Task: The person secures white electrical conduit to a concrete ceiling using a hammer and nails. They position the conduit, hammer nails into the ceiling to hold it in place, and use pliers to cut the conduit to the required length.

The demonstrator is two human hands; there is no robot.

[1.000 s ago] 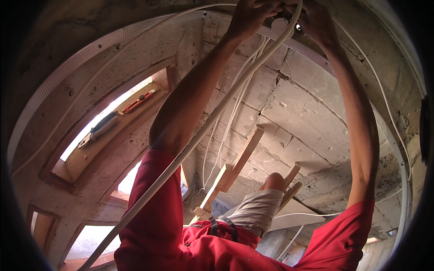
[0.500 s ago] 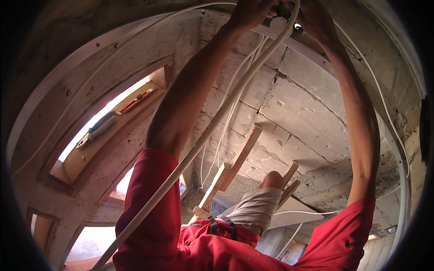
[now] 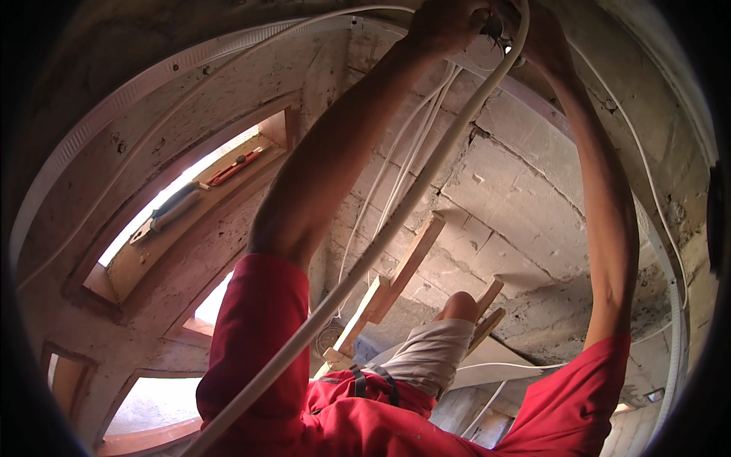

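White conduit (image 3: 411,206) met the fingers at its upper end, passing up between the two raised hands at the top of the block wall (image 3: 525,198). Left hand (image 3: 445,27) curled shut, fingers (image 3: 464,19) bunched beside a small dark part next to the conduit; could not tell what exactly was gripped. Right hand (image 3: 544,38) pressed close on the other side of the conduit, partly cut off by the picture's rim; could not tell how far open.

Judged as the step of working the conduit's top end in at the wall head. Next move likely called for a steady grip overhead and slack fed up from below.

Just below the fingers, thin white cables (image 3: 396,164) hung down the wall, close beside the conduit and easy to snag. Farther down, a wooden ladder (image 3: 396,278) leaned at the wall, with a bent knee (image 3: 459,307) against it, so little room for shifting stance. Well off to the left of the fingers, a window ledge (image 3: 137,259) carried a red knife (image 3: 234,166) and other tools, out of easy reach.
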